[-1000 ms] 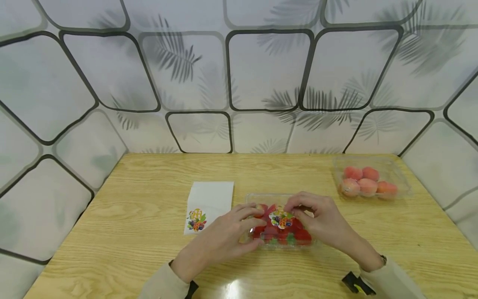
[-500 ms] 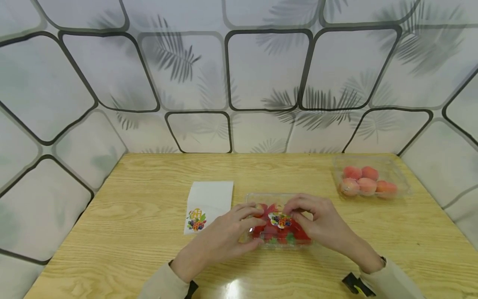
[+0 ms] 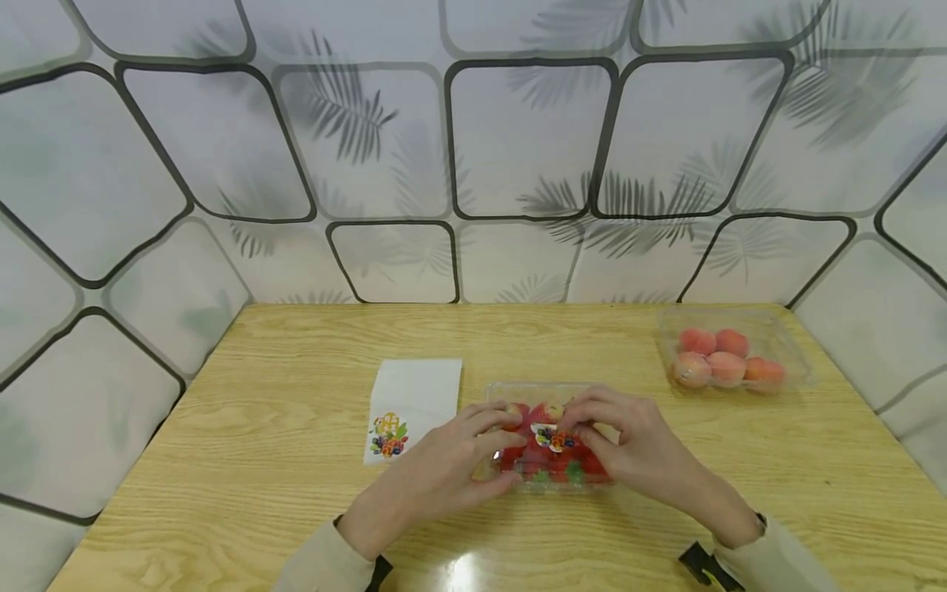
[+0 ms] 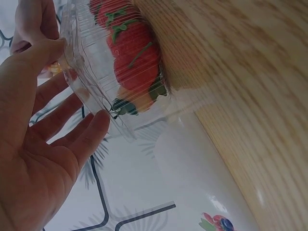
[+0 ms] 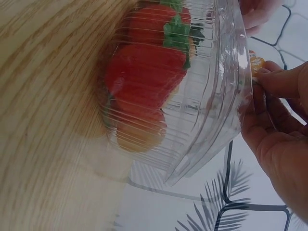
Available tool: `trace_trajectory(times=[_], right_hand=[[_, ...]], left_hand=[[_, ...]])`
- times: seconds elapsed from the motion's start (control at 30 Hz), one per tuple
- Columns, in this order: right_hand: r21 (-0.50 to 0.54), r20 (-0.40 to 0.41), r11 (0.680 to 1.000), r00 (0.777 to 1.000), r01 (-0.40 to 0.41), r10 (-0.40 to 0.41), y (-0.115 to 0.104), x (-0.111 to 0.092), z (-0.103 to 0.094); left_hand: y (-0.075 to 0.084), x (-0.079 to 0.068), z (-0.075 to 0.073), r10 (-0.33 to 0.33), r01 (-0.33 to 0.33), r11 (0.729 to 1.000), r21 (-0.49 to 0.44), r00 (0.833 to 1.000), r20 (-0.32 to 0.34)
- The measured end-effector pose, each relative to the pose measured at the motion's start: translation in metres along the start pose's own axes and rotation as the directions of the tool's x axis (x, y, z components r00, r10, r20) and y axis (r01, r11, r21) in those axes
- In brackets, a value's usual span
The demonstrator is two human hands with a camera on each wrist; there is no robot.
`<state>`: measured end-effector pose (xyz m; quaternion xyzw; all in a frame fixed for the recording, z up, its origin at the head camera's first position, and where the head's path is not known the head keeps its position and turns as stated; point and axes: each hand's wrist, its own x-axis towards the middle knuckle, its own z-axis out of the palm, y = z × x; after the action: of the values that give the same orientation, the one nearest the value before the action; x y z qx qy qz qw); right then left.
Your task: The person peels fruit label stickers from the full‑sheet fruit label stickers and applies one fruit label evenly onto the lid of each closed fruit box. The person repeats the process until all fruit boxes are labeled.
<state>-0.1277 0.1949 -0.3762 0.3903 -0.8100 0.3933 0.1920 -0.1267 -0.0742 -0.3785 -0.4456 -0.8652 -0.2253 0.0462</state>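
A clear plastic clamshell box [image 3: 536,485] of strawberries [image 5: 144,79] sits in front of me, its lid shut down over the fruit. My left hand [image 3: 451,464] rests on its left side, fingers spread over the lid and thumb at the near edge. On top, my right hand [image 3: 629,432] pinches a colourful fruit sticker [image 3: 551,437] between thumb and index finger at its right edge. In the right wrist view only an orange bit of the sticker [image 5: 257,63] shows beside the thumb. Whether its underside touches the lid is hidden.
A white backing sheet [image 3: 422,386] bearing another fruit sticker [image 3: 388,436] lies left of the box. At the back right stands a second clear box [image 3: 784,337] with several peaches [image 3: 725,368]. The wooden table [image 3: 222,477] meets a patterned wall behind.
My right hand has shifted slightly left with the sticker, whose visible part looks narrower from top to bottom than a second ago. The left hand and the box have stayed put.
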Motion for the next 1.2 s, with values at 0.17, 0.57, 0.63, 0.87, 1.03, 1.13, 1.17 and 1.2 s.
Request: trace_trajectory(times=[0.17, 0.57, 0.63, 0.87, 1.03, 1.13, 1.17, 1.2], right_hand=[[0.012, 0.01, 1.0, 1.0, 0.011, -0.011, -0.0009, -0.0005, 0.0004], [-0.018, 0.0, 0.998, 0.998, 0.055, -0.055, 0.0022, -0.0011, 0.0013], [-0.022, 0.0, 0.998, 0.998, 0.058, -0.058, 0.0027, -0.001, 0.0012], [-0.043, 0.004, 0.998, 0.999, 0.052, -0.052, 0.0037, -0.0014, 0.0016], [-0.068, 0.005, 0.996, 0.999, 0.05, -0.05, 0.005, -0.0018, 0.0015], [-0.082, 0.003, 0.995, 0.998, 0.06, -0.06, 0.0057, -0.0016, 0.002], [-0.084, 0.003, 0.994, 0.998, 0.064, -0.064, 0.006, -0.0015, 0.0023], [-0.088, 0.003, 0.994, 0.998, 0.067, -0.067, 0.0062, -0.0016, 0.0025]], left_hand=[[-0.0006, -0.0001, 0.0003, 0.013, -0.012, 1.0, 0.01, 1.0, -0.011], [-0.0013, 0.0005, 0.0007, 0.012, -0.012, 1.0, 0.012, 1.0, -0.012], [-0.0014, 0.0005, 0.0007, 0.013, -0.013, 1.0, 0.012, 1.0, -0.013], [-0.002, 0.0007, 0.0011, 0.022, -0.022, 1.0, 0.012, 0.999, -0.027], [-0.0012, 0.0004, 0.0003, 0.01, -0.01, 1.0, 0.007, 1.0, -0.015], [-0.0014, 0.0006, 0.0004, 0.011, -0.011, 1.0, 0.009, 1.0, -0.019], [-0.0015, 0.0006, 0.0005, 0.012, -0.012, 1.0, 0.009, 1.0, -0.021], [-0.0016, 0.0007, 0.0005, 0.013, -0.013, 1.0, 0.01, 1.0, -0.022]])
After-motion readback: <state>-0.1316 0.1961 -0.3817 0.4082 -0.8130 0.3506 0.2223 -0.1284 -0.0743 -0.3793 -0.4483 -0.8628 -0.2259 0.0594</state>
